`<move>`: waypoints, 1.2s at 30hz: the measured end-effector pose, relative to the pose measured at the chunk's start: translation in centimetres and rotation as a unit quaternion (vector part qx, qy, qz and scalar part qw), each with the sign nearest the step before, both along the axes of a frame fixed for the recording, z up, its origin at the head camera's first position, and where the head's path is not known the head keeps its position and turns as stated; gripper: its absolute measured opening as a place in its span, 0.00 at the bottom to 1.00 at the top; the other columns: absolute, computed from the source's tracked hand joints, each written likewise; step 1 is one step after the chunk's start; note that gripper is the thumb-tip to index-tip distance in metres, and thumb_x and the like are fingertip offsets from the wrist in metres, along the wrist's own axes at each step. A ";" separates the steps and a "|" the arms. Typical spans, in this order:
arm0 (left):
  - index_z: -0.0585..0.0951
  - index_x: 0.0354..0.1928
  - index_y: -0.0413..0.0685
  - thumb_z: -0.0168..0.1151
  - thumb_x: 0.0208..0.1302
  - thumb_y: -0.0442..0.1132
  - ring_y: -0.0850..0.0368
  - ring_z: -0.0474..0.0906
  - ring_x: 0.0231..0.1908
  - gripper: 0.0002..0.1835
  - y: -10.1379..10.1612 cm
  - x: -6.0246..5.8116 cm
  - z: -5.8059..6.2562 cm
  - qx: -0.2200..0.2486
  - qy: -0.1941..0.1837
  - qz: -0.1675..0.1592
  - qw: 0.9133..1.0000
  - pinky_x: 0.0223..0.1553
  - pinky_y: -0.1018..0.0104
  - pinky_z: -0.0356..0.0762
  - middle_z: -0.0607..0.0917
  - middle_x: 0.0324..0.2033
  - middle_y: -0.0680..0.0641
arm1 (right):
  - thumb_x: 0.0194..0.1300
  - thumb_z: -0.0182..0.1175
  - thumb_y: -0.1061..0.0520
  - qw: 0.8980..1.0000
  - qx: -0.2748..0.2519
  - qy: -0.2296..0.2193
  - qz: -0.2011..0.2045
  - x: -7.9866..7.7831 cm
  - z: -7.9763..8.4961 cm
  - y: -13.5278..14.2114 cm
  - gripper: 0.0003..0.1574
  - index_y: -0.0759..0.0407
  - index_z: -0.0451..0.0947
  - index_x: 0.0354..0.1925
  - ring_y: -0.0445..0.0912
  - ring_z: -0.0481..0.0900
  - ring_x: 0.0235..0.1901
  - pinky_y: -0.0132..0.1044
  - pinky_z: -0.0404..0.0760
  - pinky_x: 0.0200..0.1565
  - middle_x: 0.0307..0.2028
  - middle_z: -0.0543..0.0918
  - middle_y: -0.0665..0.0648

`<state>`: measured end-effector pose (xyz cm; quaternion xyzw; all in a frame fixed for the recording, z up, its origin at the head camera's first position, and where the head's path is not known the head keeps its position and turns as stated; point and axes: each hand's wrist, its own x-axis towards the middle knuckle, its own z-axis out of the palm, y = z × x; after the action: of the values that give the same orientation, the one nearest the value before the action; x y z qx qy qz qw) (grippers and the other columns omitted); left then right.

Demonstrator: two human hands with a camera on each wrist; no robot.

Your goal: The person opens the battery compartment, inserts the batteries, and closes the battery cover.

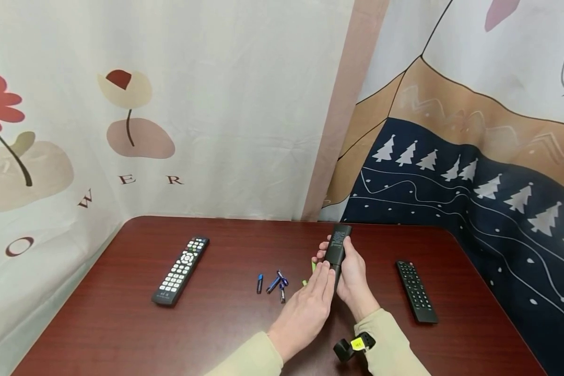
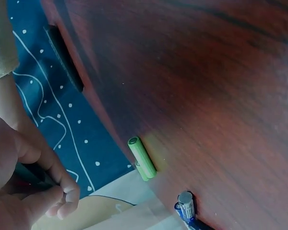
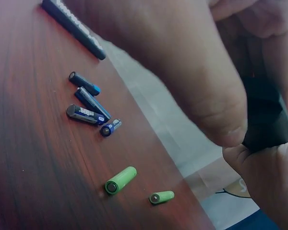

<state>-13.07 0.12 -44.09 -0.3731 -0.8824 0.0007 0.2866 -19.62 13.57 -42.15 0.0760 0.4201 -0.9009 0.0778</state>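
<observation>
Turned back-up, a black remote control (image 1: 337,245) is held above the table, with a printed label on its upper back. My right hand (image 1: 353,277) grips it from the right side, fingertips showing along its left edge. Across its lower part lie the fingers of my left hand (image 1: 305,308); the left wrist view has the black remote between that hand's fingers and thumb. Two green batteries (image 3: 121,180) lie on the table, partly hidden behind the hands in the head view. Several blue batteries (image 1: 273,284) lie left of the hands.
A larger remote with white buttons (image 1: 180,271) lies at the left of the brown table (image 1: 98,334). Another black remote (image 1: 416,292) lies at the right. Printed curtains (image 1: 235,104) hang behind and beside the table. A strapped black device (image 1: 354,345) sits on my right wrist.
</observation>
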 end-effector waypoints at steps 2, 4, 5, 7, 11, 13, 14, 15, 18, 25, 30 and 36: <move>0.69 0.65 0.33 0.62 0.61 0.33 0.44 0.68 0.65 0.29 0.0 0.0 0.0 0.001 0.000 0.000 1.000 0.52 0.70 0.77 0.71 0.63 0.33 | 0.78 0.34 0.40 1.000 0.001 0.002 0.003 0.0 0.0 0.0 0.27 0.56 0.62 0.60 0.45 0.79 0.34 0.42 0.82 0.50 0.39 0.78 0.55; 0.70 0.64 0.33 0.64 0.61 0.33 0.45 0.69 0.65 0.29 0.0 0.0 0.0 0.000 -0.002 0.002 1.000 0.52 0.70 0.78 0.71 0.63 0.33 | 0.78 0.34 0.40 1.000 0.008 0.006 0.009 0.0 0.1 0.0 0.27 0.56 0.62 0.60 0.45 0.79 0.34 0.42 0.82 0.50 0.39 0.78 0.55; 0.70 0.64 0.34 0.64 0.61 0.33 0.45 0.70 0.64 0.29 0.0 0.0 0.1 0.001 -0.002 0.002 1.000 0.51 0.70 0.78 0.72 0.63 0.34 | 0.78 0.34 0.40 1.000 0.014 0.008 0.011 0.1 0.1 0.0 0.27 0.57 0.62 0.61 0.45 0.79 0.34 0.42 0.82 0.50 0.40 0.78 0.55; 0.71 0.63 0.35 0.66 0.61 0.34 0.46 0.71 0.64 0.29 -0.1 0.0 0.1 0.004 -0.004 0.002 1.000 0.51 0.70 0.78 0.72 0.63 0.34 | 0.78 0.33 0.40 0.999 0.026 0.011 0.016 0.1 0.2 0.0 0.27 0.56 0.61 0.61 0.46 0.79 0.34 0.41 0.82 0.49 0.40 0.78 0.56; 0.73 0.62 0.37 0.70 0.58 0.41 0.48 0.73 0.62 0.31 -0.2 -0.1 0.2 0.034 -0.010 -0.003 0.999 0.55 0.68 0.76 0.74 0.61 0.37 | 0.78 0.33 0.40 0.999 0.032 0.007 0.028 0.1 0.2 0.0 0.28 0.55 0.61 0.63 0.46 0.78 0.34 0.40 0.81 0.48 0.42 0.78 0.56; 0.73 0.61 0.38 0.73 0.55 0.45 0.50 0.73 0.62 0.34 -0.3 -0.2 0.3 0.049 -0.016 -0.008 0.999 0.58 0.68 0.74 0.74 0.60 0.38 | 0.78 0.33 0.39 0.999 0.024 0.003 0.036 0.1 0.2 0.0 0.28 0.55 0.60 0.63 0.46 0.77 0.34 0.39 0.80 0.47 0.42 0.77 0.56; 0.73 0.61 0.38 0.74 0.54 0.46 0.50 0.73 0.61 0.35 -0.4 -0.3 0.3 0.058 -0.020 -0.012 0.998 0.59 0.67 0.73 0.74 0.59 0.39 | 0.78 0.33 0.39 0.999 0.020 0.003 0.040 0.1 0.3 0.0 0.28 0.55 0.60 0.62 0.46 0.77 0.34 0.38 0.80 0.47 0.42 0.77 0.57; 0.72 0.61 0.38 0.75 0.52 0.47 0.51 0.72 0.61 0.36 -0.4 -0.4 0.3 0.064 -0.024 -0.017 0.998 0.61 0.67 0.71 0.74 0.59 0.40 | 0.78 0.33 0.39 0.999 0.015 0.003 0.044 0.1 0.3 0.0 0.28 0.55 0.60 0.62 0.46 0.77 0.33 0.38 0.79 0.47 0.42 0.76 0.57; 0.71 0.61 0.39 0.77 0.50 0.47 0.53 0.72 0.59 0.38 -0.6 -0.6 0.4 0.077 -0.036 -0.031 0.996 0.61 0.66 0.71 0.74 0.57 0.43 | 0.78 0.33 0.39 0.999 0.014 0.006 0.047 0.1 0.3 -0.1 0.28 0.55 0.60 0.63 0.46 0.77 0.32 0.38 0.79 0.46 0.42 0.76 0.57; 0.70 0.61 0.42 0.77 0.48 0.47 0.53 0.71 0.56 0.40 -0.9 -1.0 0.8 0.089 -0.062 -0.043 0.993 0.59 0.63 0.72 0.73 0.52 0.47 | 0.78 0.33 0.39 0.998 0.029 0.012 0.052 0.2 -0.1 0.0 0.30 0.56 0.58 0.64 0.45 0.79 0.32 0.38 0.80 0.47 0.42 0.77 0.57; 0.71 0.56 0.42 0.77 0.46 0.44 0.54 0.71 0.53 0.35 -1.0 -1.5 0.9 0.117 -0.078 -0.056 0.988 0.57 0.64 0.72 0.75 0.49 0.48 | 0.78 0.33 0.40 0.998 0.027 0.015 0.054 0.1 -0.3 -0.1 0.29 0.57 0.60 0.63 0.46 0.80 0.32 0.36 0.80 0.44 0.40 0.78 0.57; 0.72 0.52 0.43 0.80 0.40 0.45 0.55 0.71 0.52 0.37 -1.2 -2.1 0.9 0.136 -0.104 -0.071 0.983 0.56 0.65 0.70 0.75 0.48 0.49 | 0.78 0.33 0.39 0.997 0.038 0.026 0.057 0.2 -0.4 -0.2 0.31 0.59 0.60 0.63 0.45 0.78 0.35 0.35 0.79 0.43 0.41 0.79 0.56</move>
<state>-15.20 -1.12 -43.20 -0.3903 -0.8706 -0.1779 0.2410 -19.38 13.42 -42.50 0.0318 0.4592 -0.8803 0.1149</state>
